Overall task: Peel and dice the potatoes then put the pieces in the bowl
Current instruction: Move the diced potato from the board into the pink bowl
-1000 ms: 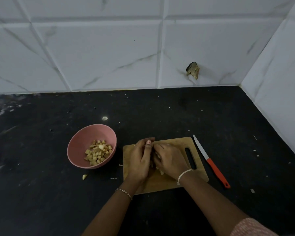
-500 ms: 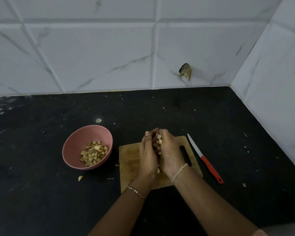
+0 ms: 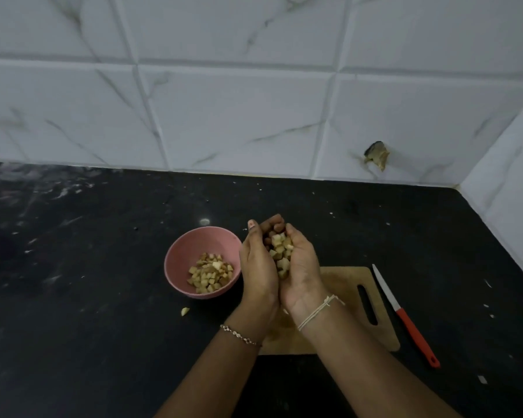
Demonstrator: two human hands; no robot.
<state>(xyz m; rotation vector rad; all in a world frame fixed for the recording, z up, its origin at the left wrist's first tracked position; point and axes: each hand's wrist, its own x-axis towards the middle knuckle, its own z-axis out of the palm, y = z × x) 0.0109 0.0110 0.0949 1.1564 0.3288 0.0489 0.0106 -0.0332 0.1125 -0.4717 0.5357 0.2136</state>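
My left hand [image 3: 258, 267] and my right hand [image 3: 302, 267] are pressed together side by side, cupping a heap of diced potato pieces [image 3: 281, 251] between the palms. They hover above the left end of the wooden cutting board [image 3: 351, 285], just right of the pink bowl [image 3: 187, 254]. Inside the bowl lies a pile of diced potato [image 3: 210, 273]. One stray potato piece [image 3: 184, 311] rests on the black counter in front of the bowl.
A knife with a red handle [image 3: 405, 316] lies on the counter right of the board, blade pointing away. White tiled walls close off the back and right side. Small scraps dot the black counter [image 3: 73, 327].
Both hands scooped the diced potato off the board, lifted it and carried it left toward the bowl. The view has shifted left too.
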